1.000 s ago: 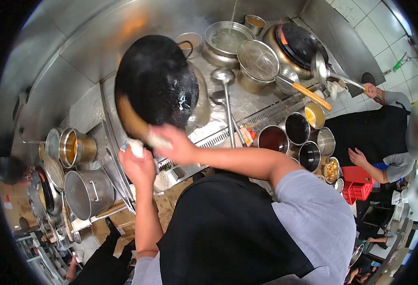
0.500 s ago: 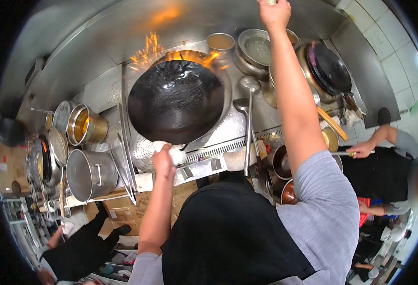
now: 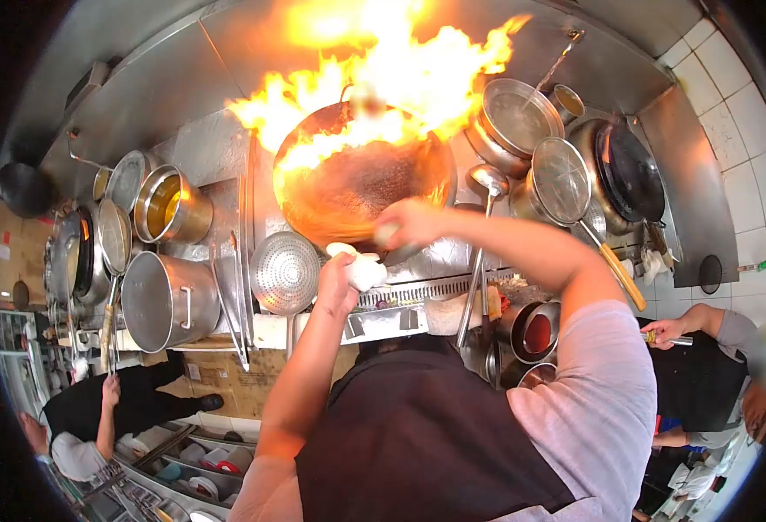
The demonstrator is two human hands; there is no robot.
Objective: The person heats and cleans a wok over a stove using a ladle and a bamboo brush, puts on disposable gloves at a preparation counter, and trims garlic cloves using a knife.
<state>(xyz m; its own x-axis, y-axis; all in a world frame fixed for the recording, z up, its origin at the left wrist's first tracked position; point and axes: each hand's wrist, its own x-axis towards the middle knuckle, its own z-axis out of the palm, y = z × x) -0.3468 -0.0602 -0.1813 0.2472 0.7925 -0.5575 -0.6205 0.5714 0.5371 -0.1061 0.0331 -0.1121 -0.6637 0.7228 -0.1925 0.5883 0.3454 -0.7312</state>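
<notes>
While flames fill the wok (image 3: 366,187); yellow liquid sits in a pot (image 3: 173,204).

Steel cooktop (image 3: 439,264): gleaming, slotted grate (image 3: 418,292) along the front.
Left side: a deep pot (image 3: 170,304) stands beside a smaller pot (image 3: 193,213) of amber liquid (image 3: 162,207).
Middle: a perforated strainer (image 3: 286,272) rests.
Right side: a ladle (image 3: 489,180) lies, handle frontward.

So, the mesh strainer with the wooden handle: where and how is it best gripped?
Likely mid-way along its wooden handle, coming from the person's side: the handle slants out towards them, on the side away from the flames, while the mesh bowl sits farther back.
</notes>
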